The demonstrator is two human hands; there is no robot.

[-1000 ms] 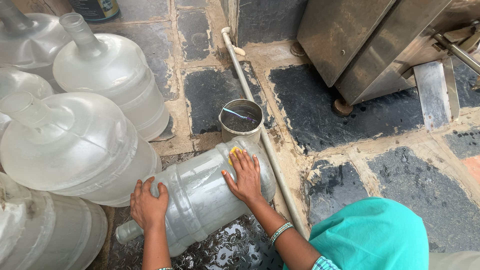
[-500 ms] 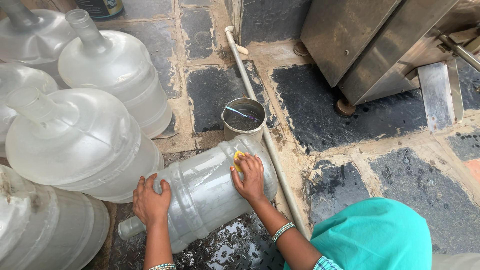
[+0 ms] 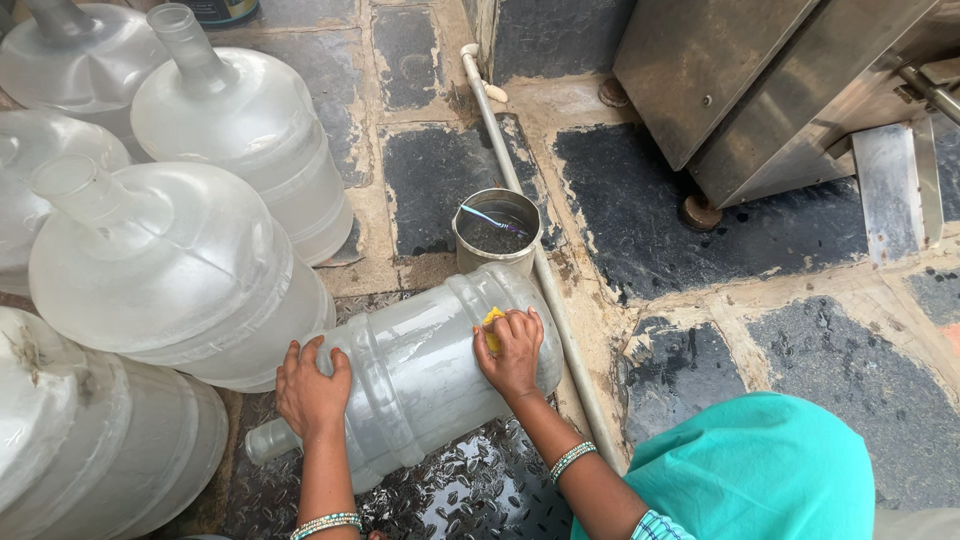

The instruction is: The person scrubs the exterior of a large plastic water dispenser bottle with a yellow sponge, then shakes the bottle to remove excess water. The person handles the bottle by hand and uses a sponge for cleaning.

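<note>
- Large clear water jug (image 3: 420, 375) lies on its side on a wet, dark checker-plate patch of floor (image 3: 480, 495); its neck (image 3: 265, 440) points toward lower left, its base toward upper right
- Left hand (image 3: 312, 385) rests palm down on the jug's shoulder, near the neck end; fingers spread and laid flat over the curve; nothing gripped inside it, it only presses on the plastic
- Right hand (image 3: 512, 350) sits on the jug's side near the base end; fingers curled down over a small yellow scrub pad (image 3: 492, 326), pinning it against the jug wall; only one corner of the pad shows above the knuckles
- Beaded bangles on both wrists; a teal cloth (image 3: 760, 465) covers the person's knee at lower right
- Small round metal pot (image 3: 497, 230) stands upright just beyond the jug's base, holding dark liquid; whether pot and jug touch cannot be told
- Pale pipe (image 3: 520, 215) runs along the floor from the top of the view down toward lower right, passing just beside the pot and the jug's base
- Upright jugs of the same kind (image 3: 180, 270) crowd the left side, necks up; the nearest one stands against the lying jug
- Stainless-steel machine cabinet (image 3: 740, 80) stands at upper right on dark stone slabs with pale joints, well apart from the hands
</note>
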